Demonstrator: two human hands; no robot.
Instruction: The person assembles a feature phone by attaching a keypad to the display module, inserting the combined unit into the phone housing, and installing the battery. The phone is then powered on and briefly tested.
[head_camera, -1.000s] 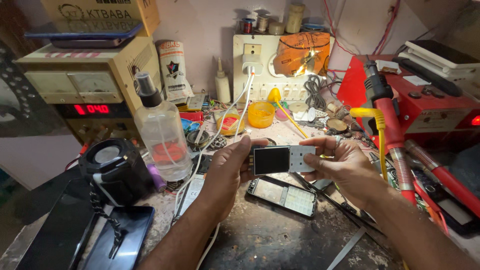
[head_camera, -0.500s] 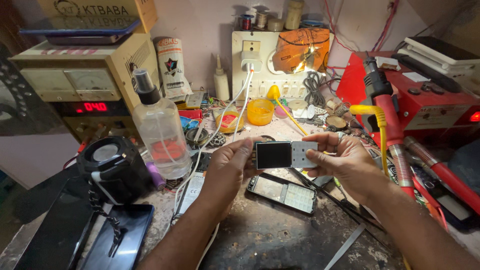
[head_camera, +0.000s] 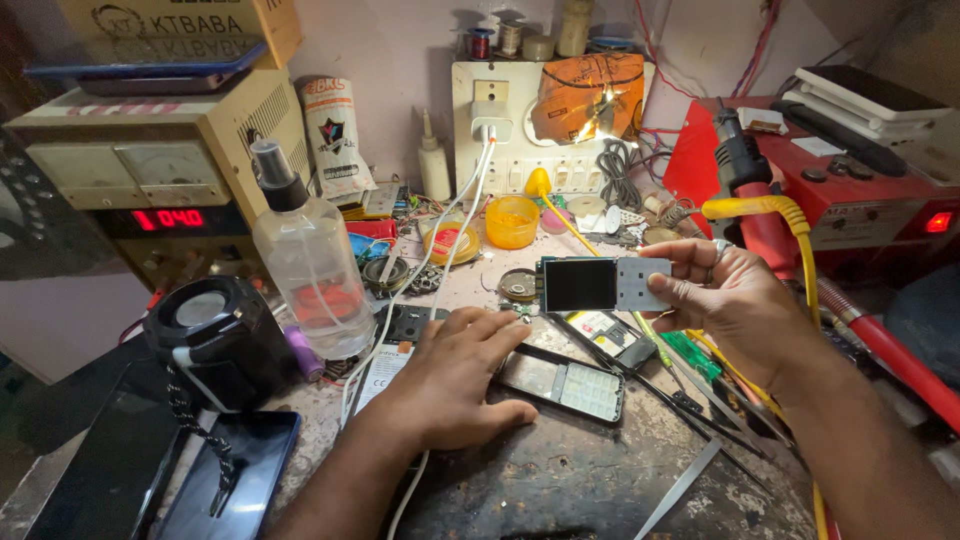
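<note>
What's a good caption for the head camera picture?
Right hand holds a phone board; left hand rests beside a keypad frame.

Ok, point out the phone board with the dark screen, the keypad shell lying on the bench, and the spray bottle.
phone board (head_camera: 603, 284), head view, on its dark screen.
keypad shell (head_camera: 563, 384), head view, on its key grid.
spray bottle (head_camera: 312, 270), head view, on its clear body.

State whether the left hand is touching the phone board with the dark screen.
Apart. The head view shows the left hand flat on the bench, while the right hand alone holds the phone board above.
</note>
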